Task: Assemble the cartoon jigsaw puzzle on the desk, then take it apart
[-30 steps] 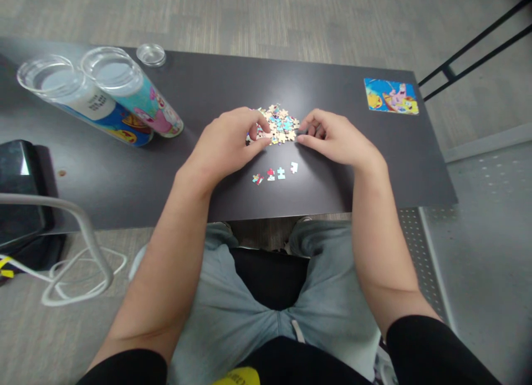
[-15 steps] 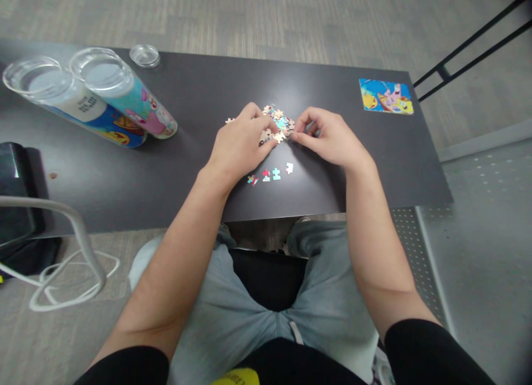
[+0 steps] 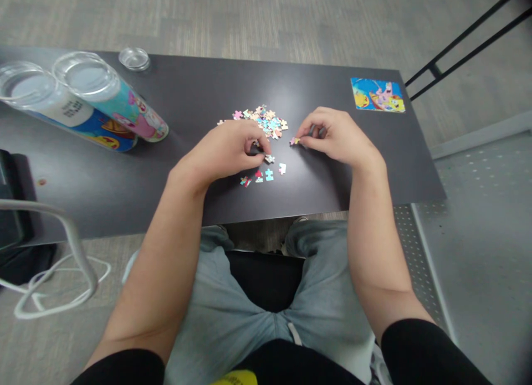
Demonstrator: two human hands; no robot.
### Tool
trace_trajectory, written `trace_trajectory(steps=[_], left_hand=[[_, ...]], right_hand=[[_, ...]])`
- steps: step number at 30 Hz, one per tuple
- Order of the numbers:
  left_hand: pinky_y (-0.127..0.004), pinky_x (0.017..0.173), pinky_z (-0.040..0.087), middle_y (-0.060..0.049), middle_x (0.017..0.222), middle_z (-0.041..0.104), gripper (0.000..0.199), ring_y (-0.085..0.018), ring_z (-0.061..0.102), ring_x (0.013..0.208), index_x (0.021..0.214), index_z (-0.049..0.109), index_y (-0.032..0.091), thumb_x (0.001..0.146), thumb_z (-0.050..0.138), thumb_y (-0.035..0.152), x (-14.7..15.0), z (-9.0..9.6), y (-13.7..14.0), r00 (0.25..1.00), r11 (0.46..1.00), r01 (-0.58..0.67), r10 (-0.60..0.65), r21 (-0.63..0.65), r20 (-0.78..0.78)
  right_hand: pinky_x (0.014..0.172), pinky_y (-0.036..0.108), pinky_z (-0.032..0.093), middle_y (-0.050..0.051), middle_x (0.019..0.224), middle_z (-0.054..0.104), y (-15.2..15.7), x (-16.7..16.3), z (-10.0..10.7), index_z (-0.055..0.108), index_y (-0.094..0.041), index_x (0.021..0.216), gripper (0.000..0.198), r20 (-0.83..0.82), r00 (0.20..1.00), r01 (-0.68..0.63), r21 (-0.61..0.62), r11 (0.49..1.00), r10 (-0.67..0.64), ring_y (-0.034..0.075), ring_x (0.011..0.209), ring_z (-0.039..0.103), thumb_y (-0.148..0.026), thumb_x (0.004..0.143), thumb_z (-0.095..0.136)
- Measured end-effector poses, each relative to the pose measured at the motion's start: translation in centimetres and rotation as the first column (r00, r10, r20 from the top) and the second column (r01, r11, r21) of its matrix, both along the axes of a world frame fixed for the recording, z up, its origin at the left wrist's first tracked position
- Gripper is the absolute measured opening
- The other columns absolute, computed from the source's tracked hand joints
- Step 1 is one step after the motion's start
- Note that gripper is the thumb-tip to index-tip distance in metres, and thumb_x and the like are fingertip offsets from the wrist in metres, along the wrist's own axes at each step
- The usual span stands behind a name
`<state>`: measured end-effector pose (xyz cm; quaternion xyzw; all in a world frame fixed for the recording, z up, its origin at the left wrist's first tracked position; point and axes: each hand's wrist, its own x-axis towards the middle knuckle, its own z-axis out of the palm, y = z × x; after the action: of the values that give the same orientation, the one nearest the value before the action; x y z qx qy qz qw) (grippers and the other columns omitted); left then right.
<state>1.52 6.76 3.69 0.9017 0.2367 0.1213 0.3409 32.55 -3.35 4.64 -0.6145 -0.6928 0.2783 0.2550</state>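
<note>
My left hand [image 3: 235,147] pinches a pale jigsaw piece [image 3: 270,158] between thumb and forefinger, low over the table in front of the pile. On the right, my right hand [image 3: 330,131] has thumb and fingertips closed on a pink and yellow jigsaw piece [image 3: 295,141]. A heap of jigsaw pieces [image 3: 266,119] lies beyond and between the hands, partly covered by my left one. Nearer to me several single pieces form a loose row, among them a turquoise piece [image 3: 269,174] and a whitish piece [image 3: 282,168].
Two clear-topped picture canisters, a blue one [image 3: 103,133] and a turquoise one [image 3: 137,116], occupy the table's left side. A clear round lid [image 3: 134,58] lies behind them. The cartoon picture card [image 3: 377,95] is at the far right of the dark table [image 3: 316,191]. A white cable [image 3: 78,252] loops at left.
Both hands have drawn away from the heap, exposing more of it. My left hand came nearer to me with a pale piece; my right now shows a pink and yellow piece.
</note>
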Motion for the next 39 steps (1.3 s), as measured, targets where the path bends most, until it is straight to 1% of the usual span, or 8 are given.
trace_trajectory(steps=[4,8,11,19,23,29,34,39], left_hand=[[-0.042,0.095,0.055,-0.003,0.113,0.084,0.024,-0.020,0.065,0.091,0.114,0.094,0.027,0.096,0.079,0.031,-0.2,-0.1,0.1,1.000,1.000,0.023,-0.023,0.001,-0.006],[-0.043,0.096,0.055,-0.004,0.101,0.082,0.015,-0.025,0.072,0.096,0.104,0.087,0.029,0.103,0.080,0.043,0.5,-0.4,-0.4,0.995,0.994,-0.094,0.096,0.059,-0.016],[-0.043,0.094,0.054,-0.003,0.098,0.082,0.015,-0.026,0.073,0.095,0.104,0.085,0.029,0.100,0.086,0.044,0.5,-0.4,-0.4,0.996,0.996,-0.076,0.078,0.052,-0.052],[-0.038,0.089,0.057,-0.002,0.104,0.088,0.037,-0.022,0.071,0.090,0.111,0.087,0.027,0.089,0.099,0.055,-1.6,-0.2,0.6,0.998,0.998,-0.043,0.041,-0.051,-0.037],[-0.038,0.091,0.055,-0.003,0.104,0.085,0.031,-0.022,0.073,0.093,0.112,0.088,0.026,0.098,0.090,0.054,-2.1,0.1,0.6,0.989,0.988,-0.151,0.151,-0.027,-0.006],[-0.044,0.097,0.057,-0.007,0.125,0.086,0.023,-0.024,0.070,0.095,0.124,0.088,0.030,0.105,0.084,0.043,-1.5,-0.5,0.2,0.951,0.938,-0.307,0.310,0.161,0.008],[-0.046,0.095,0.057,-0.007,0.129,0.085,0.024,-0.030,0.075,0.110,0.123,0.088,0.032,0.103,0.086,0.045,-1.0,-1.1,-0.4,0.948,0.931,-0.311,0.319,0.193,-0.010],[-0.047,0.095,0.056,-0.008,0.131,0.085,0.021,-0.029,0.073,0.103,0.121,0.088,0.030,0.104,0.082,0.042,-1.1,-0.8,-0.4,0.936,0.924,-0.338,0.351,0.180,-0.040]], right_hand=[[0.109,0.061,0.059,0.010,0.119,0.083,-0.1,0.0,0.3,0.082,-0.033,0.100,0.010,0.016,1.000,0.019,0.001,1.000,-0.019,0.032,0.102,0.068,-0.040,0.104,0.089],[0.108,0.061,0.059,0.009,0.116,0.084,0.1,-0.5,0.1,0.078,-0.033,0.100,0.026,0.025,0.999,0.035,-0.003,0.999,-0.035,0.032,0.101,0.065,-0.053,0.107,0.095],[0.103,0.059,0.059,0.008,0.111,0.082,0.5,-0.5,-0.6,0.080,-0.033,0.100,0.034,0.023,1.000,-0.005,-0.026,1.000,0.005,0.032,0.100,0.067,-0.060,0.104,0.099],[0.095,0.054,0.059,0.007,0.102,0.079,0.0,2.0,-1.2,0.083,-0.029,0.104,0.012,0.088,0.991,0.099,-0.012,0.995,-0.098,0.029,0.090,0.069,-0.028,0.101,0.094],[0.105,0.059,0.061,0.012,0.118,0.081,0.5,-0.2,-0.9,0.081,-0.030,0.105,0.014,0.113,0.988,0.102,0.040,0.994,-0.106,0.032,0.100,0.070,-0.035,0.112,0.093],[0.110,0.062,0.061,0.013,0.133,0.082,1.7,-4.7,-1.7,0.078,-0.030,0.109,0.016,0.139,0.986,0.086,0.038,0.996,-0.091,0.038,0.120,0.078,-0.037,0.117,0.091],[0.105,0.056,0.062,0.012,0.126,0.085,2.1,-5.1,-2.3,0.080,-0.028,0.106,0.014,0.120,0.986,0.100,0.109,0.989,-0.113,0.035,0.110,0.080,-0.023,0.107,0.092],[0.098,0.049,0.062,0.008,0.118,0.084,2.0,-4.3,-1.7,0.084,-0.029,0.105,0.009,0.058,0.998,-0.006,0.041,0.999,0.004,0.028,0.094,0.072,-0.025,0.105,0.093]])
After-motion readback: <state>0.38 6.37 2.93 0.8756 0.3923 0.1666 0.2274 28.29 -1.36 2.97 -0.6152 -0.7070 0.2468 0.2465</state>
